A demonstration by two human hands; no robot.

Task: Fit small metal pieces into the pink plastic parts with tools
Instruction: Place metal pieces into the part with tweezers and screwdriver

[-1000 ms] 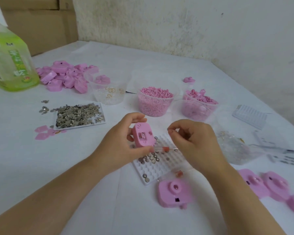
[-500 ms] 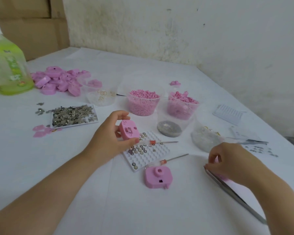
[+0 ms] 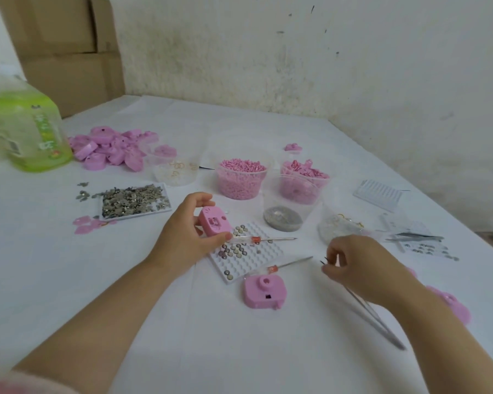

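Observation:
My left hand [image 3: 187, 236] grips a pink plastic part [image 3: 214, 222] above the left corner of a white dimpled tray [image 3: 264, 258] holding several small round metal pieces. My right hand [image 3: 362, 265] holds metal tweezers [image 3: 370, 311]; their tips stick out past the fingers on the left and the long end trails down to the right. Two small screwdrivers lie near the tray, one [image 3: 265, 239] across it and one [image 3: 289, 264] at its right edge. Another pink part [image 3: 265, 291] lies on the table in front of the tray.
A heap of pink parts [image 3: 111, 150] and a green bottle [image 3: 26, 129] stand at the back left. A flat tray of metal bits [image 3: 133, 200] lies left. Tubs of pink pieces [image 3: 241, 177] and a cup of grey bits [image 3: 282, 218] stand behind. More pink parts [image 3: 450, 304] lie right.
My right hand let go of the screwdriver at the pink part, moved right, picked up the tweezers and now brings them back toward the tray. The left hand kept hold of the pink part.

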